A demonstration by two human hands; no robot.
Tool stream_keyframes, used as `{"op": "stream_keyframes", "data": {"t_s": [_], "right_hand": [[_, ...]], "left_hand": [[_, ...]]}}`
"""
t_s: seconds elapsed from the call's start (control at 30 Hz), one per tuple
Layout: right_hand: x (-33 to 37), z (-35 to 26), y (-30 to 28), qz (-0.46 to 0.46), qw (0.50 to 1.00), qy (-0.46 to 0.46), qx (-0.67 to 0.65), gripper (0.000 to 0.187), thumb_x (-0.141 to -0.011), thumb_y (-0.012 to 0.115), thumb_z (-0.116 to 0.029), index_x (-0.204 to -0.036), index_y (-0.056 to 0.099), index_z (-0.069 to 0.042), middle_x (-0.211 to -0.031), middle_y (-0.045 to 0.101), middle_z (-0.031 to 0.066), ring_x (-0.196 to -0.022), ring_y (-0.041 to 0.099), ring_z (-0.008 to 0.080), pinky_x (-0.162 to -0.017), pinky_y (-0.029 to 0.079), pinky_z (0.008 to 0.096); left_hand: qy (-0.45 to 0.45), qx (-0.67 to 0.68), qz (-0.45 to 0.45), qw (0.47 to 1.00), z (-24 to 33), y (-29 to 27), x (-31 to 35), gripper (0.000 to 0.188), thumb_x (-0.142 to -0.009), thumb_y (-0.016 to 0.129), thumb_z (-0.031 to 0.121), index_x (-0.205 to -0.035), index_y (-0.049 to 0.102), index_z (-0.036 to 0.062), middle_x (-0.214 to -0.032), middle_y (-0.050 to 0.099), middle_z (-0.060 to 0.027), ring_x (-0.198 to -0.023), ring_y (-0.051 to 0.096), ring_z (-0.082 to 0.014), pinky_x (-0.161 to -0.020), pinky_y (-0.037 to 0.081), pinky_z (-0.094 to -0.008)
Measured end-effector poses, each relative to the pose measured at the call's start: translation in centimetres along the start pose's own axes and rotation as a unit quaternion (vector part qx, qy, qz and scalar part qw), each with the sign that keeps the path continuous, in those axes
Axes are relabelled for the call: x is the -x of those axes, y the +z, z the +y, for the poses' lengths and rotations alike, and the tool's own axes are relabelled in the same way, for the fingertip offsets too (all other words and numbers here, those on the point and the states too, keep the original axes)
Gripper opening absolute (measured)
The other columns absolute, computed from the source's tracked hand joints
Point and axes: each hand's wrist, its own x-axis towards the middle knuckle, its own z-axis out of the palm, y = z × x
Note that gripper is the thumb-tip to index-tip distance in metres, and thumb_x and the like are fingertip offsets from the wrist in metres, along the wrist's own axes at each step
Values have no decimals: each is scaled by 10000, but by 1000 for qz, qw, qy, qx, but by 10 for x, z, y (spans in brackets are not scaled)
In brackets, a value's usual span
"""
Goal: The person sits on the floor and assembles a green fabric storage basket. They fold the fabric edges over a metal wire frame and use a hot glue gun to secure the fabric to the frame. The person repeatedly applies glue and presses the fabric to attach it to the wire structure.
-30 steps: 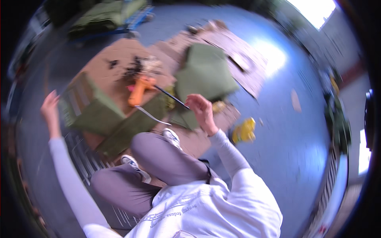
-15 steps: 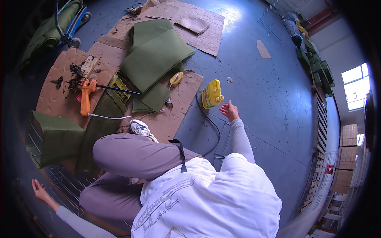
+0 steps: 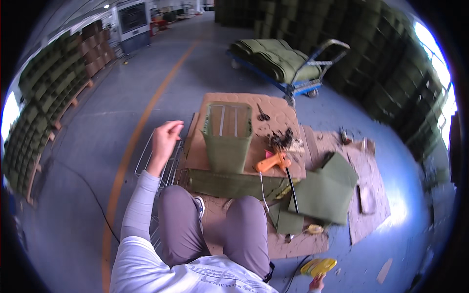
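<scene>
My left hand point(image 3: 166, 141) is raised over wire racks point(image 3: 168, 171), its fingers half curled with the thumb apart and nothing visible in them. My right hand point(image 3: 317, 282) is small at the lower edge, beside a yellow jug point(image 3: 320, 266) on the floor; its fingers look loosely extended, and whether they touch the jug is unclear. In front of my knees, a green fabric bin point(image 3: 227, 154) with wires inside stands on cardboard point(image 3: 195, 149). Right of it lies an orange glue gun point(image 3: 273, 162) with a long black stick and a white cord. Scissors point(image 3: 263, 115) lie beyond.
Green fabric sheets point(image 3: 325, 188) are piled right of the glue gun, beside black residue point(image 3: 281, 139). A blue cart point(image 3: 300, 89) loaded with green fabric stands farther back. Stacks of green bins point(image 3: 46, 78) line the left side. A cable point(image 3: 93, 195) runs across the floor.
The view has swung left, so the bin now lies ahead and the jug at the lower edge. My left hand has come up in front, beside the bin. My right hand stays near the jug.
</scene>
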Motion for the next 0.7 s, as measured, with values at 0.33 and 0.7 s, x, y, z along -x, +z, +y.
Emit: {"op": "stream_keyframes", "data": {"t_s": [0.33,0.7], "right_hand": [[-2,-154,81,-362,904,-219,58,198,-966,667,-289,-934,632,-96,-638,510,-45,-483,397,22,-382,287,172],[477,-11,566,-724,686,20,-62,439,-1041,343,-81,-1450,377,75,-1458,465,245,-1354,475,326,-1153,390,382]], "left_hand": [[155,56,-33,986,67,38,34,156,-934,668,119,-1044,729,27,-917,739,-75,-723,686,-144,-618,540,-266],[379,-56,-151,911,141,117,87,744,-988,437,520,-1519,324,12,-1599,272,-157,-1496,222,-292,-1229,147,-478]]}}
